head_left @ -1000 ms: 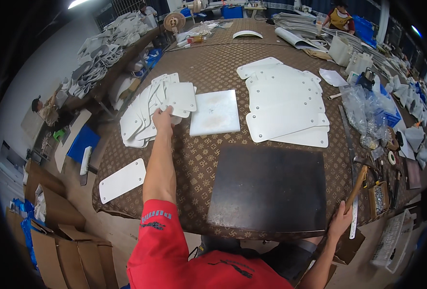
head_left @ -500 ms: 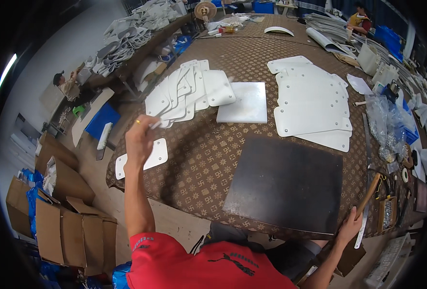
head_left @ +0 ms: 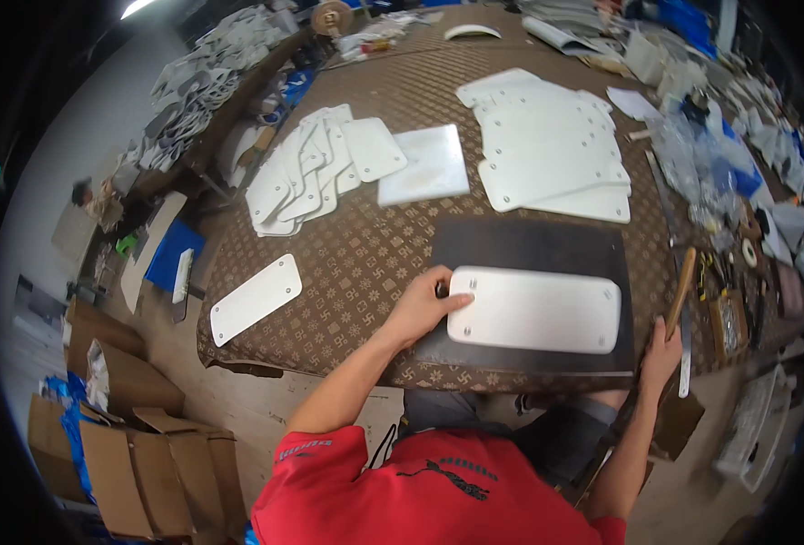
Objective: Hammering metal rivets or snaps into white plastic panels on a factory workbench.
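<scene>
My left hand [head_left: 423,307] pinches the left end of a rounded white panel [head_left: 538,311], thumb on top. The panel has small metal studs near its corners and lies over a black square mat [head_left: 529,241]; I cannot tell whether it touches it. My right hand [head_left: 661,356], at the table's right front, is closed round a wooden stick [head_left: 684,283] that points up and away. Another white panel [head_left: 256,300] lies alone at the table's left edge. Farther back, a fanned pile of white panels [head_left: 302,173] sits beside a pale square slab [head_left: 424,168].
Larger white panels [head_left: 552,145] are stacked beyond the mat. At right are clear plastic bags [head_left: 692,173], a long metal strip [head_left: 685,363] and a small box of metal bits [head_left: 730,322]. Cardboard boxes [head_left: 166,463] stand on the floor at left. A person [head_left: 102,200] is at far left.
My left hand has come from the panel pile at left to the black mat, bringing a white panel. My right hand still grips the stick. The whole view has shifted a little.
</scene>
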Demonstrator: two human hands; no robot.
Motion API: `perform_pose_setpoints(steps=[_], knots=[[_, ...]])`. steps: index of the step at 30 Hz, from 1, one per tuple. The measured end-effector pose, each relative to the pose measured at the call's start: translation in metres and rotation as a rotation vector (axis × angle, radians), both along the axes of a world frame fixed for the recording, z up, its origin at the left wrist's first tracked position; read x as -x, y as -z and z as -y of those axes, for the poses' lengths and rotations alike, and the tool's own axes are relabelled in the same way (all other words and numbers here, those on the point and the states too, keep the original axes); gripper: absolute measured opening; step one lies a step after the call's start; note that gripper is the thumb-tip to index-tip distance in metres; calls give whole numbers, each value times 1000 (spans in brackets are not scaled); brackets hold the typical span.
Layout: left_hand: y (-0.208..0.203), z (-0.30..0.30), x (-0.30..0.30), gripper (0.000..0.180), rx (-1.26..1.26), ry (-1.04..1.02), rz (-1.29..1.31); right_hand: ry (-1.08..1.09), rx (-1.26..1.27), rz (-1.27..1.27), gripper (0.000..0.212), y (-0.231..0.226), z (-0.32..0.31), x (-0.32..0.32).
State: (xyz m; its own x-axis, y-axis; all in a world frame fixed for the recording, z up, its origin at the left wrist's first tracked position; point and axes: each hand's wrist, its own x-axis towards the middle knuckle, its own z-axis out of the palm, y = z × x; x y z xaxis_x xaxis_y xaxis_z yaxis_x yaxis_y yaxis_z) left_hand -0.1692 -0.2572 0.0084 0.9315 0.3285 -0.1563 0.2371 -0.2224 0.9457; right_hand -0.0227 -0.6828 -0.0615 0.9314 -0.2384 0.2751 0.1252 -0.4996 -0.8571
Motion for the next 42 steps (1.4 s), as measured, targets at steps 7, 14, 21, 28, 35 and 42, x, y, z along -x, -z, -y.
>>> perform_pose_setpoints(steps=[7,14,21,28,35,42], knots=[[-5,-26,12,57,324,-303,-1,-31,-106,-60,30,-14,-14,0],[-11,-31,28,34,475,-295,275,-35,-112,-62,28,-12,-11,7],[-18,-16,8,24,412,-307,244,-2,-78,-61,30,-11,-3,11],[-23,-28,38,22,240,-410,224,75,-34,-104,33,-19,-9,4],[3,-37,59,18,63,-492,262,12,-54,-109,32,-9,-3,6],[34,-31,75,15,84,-491,313,-24,-64,-113,30,-7,1,6]])
